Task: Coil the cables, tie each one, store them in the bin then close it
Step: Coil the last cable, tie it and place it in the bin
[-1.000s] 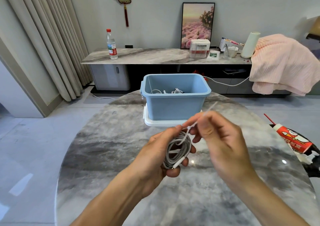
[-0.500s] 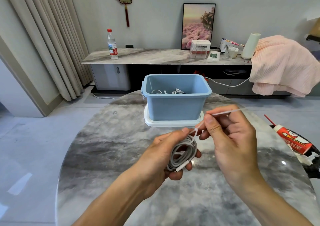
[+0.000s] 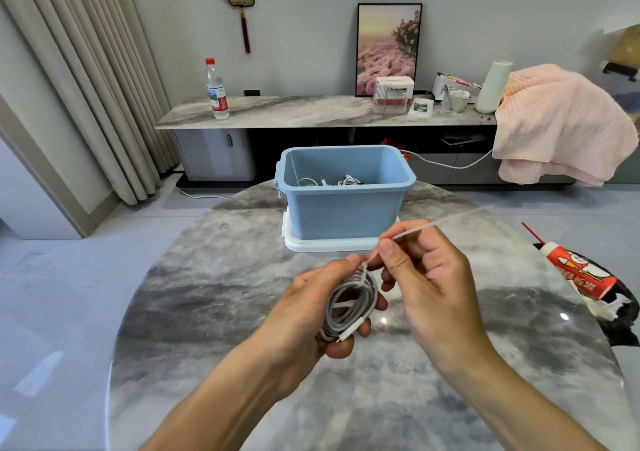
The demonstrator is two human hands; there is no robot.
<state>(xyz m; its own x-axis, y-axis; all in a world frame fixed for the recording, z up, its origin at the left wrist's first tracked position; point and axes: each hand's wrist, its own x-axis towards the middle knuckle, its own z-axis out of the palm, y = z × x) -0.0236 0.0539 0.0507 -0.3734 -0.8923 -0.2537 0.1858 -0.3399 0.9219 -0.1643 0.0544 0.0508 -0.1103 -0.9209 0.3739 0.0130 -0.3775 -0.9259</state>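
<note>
My left hand (image 3: 304, 315) grips a coiled grey-white cable (image 3: 351, 300) above the round marble table (image 3: 207, 312). A thin white zip tie (image 3: 408, 234) is looped round the top of the coil. My right hand (image 3: 429, 277) pinches the tie's tail, which stretches up to the right. Beyond my hands stands the open blue bin (image 3: 343, 208), with several white cables (image 3: 346, 181) lying inside. The bin sits on its white lid (image 3: 325, 244).
A red and white carton (image 3: 585, 270) lies at the table's right edge beside something dark. Behind the table runs a long marble sideboard (image 3: 294, 111) with a water bottle (image 3: 216, 90), boxes and a pink blanket (image 3: 557, 125). Curtains hang at the left.
My right hand has drawn the tie's tail farther out to the right, and the loop sits tighter on the coil. My left hand and the coil have barely moved.
</note>
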